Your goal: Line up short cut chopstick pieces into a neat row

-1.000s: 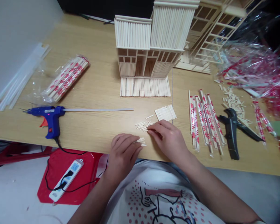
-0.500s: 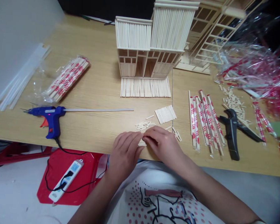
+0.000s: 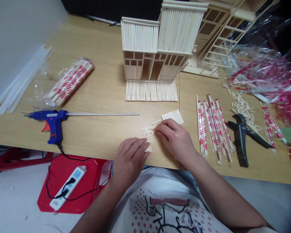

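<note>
My left hand (image 3: 131, 158) rests at the table's front edge, its fingertips beside a small bunch of short wooden stick pieces (image 3: 148, 149). My right hand (image 3: 174, 139) lies curled just below a flat panel of glued sticks (image 3: 173, 116) and partly covers it. Its fingertips are close to a loose pile of short pieces (image 3: 147, 130). Whether the right hand has anything under its palm is hidden. Straight ahead stands a two-storey chopstick house model (image 3: 155, 51) behind a flat stick panel (image 3: 151, 91).
A blue hot glue gun (image 3: 50, 121) with a long glue stick lies to the left, near a bag of chopsticks (image 3: 70, 82). To the right are wrapped chopsticks (image 3: 214, 129), black cutters (image 3: 240, 139), cut pieces (image 3: 242, 110) and red-printed plastic wrappers (image 3: 264, 74).
My hands have parted: they met at the table edge half a second ago, and now the right hand sits further up and right, by the panel. Several pieces right of the panel no longer show.
</note>
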{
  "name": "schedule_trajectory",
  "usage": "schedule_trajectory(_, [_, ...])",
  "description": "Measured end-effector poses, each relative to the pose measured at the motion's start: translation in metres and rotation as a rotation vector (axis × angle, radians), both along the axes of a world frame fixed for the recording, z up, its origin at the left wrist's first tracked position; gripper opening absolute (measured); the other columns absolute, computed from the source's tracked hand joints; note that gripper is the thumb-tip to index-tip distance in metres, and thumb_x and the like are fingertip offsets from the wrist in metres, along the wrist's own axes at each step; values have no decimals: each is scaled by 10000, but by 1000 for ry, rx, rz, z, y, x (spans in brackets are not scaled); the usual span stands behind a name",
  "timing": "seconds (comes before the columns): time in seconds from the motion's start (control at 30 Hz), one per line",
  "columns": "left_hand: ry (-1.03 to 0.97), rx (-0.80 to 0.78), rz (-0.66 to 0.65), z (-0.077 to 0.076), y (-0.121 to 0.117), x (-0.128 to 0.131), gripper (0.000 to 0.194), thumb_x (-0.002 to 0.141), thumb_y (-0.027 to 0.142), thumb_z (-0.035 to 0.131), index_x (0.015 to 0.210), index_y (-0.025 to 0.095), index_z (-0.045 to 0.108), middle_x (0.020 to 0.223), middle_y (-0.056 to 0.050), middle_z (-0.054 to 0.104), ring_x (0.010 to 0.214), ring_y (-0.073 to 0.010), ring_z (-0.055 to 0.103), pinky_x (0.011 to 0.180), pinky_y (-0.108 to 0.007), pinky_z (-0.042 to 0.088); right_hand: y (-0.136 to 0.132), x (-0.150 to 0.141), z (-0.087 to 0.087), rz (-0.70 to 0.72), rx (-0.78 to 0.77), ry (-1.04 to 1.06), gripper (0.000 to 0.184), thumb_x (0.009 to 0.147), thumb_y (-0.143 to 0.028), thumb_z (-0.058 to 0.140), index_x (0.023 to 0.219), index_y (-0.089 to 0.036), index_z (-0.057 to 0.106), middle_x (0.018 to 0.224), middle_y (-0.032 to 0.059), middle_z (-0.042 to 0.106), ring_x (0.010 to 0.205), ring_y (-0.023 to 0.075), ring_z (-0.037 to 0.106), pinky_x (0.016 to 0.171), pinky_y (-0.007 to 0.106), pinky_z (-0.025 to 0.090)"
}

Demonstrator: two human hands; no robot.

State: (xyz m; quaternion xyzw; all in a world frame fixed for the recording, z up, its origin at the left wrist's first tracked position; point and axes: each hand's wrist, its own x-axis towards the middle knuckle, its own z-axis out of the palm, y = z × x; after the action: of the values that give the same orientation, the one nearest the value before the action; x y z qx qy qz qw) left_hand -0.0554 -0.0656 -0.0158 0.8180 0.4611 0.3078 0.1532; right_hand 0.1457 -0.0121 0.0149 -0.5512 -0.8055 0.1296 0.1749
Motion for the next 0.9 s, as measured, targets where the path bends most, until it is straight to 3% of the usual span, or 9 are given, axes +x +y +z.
schedule_trajectory(0.47, [2, 3, 0, -1, 0, 0, 304, 911, 184, 657, 1213, 196, 630, 1227, -77, 715, 1133, -245, 607, 1019, -449, 476, -6, -8, 1, 97, -101, -40, 172, 981, -178, 539, 940, -145, 703, 903, 88, 684, 844, 210, 634, 783, 320, 510])
schedule_trajectory(0.67, [13, 18, -4, -1, 1, 0, 345, 925, 198, 638, 1268, 199, 602, 1252, -87, 707, 1142, -250, 612, 1011, -447, 480, -12, -14, 5, 127, -180, 142, 166, 959, -124, 568, 906, -162, 720, 892, 68, 714, 846, 186, 660, 786, 293, 516])
schedule_trajectory(0.9, [16, 17, -1, 1, 1, 1, 318, 929, 198, 633, 1246, 211, 618, 1230, -75, 720, 1117, -238, 625, 1012, -435, 478, 2, 3, 3, -64, -25, 94, 113, 936, -161, 611, 932, -178, 723, 888, 66, 720, 809, 199, 666, 746, 309, 506])
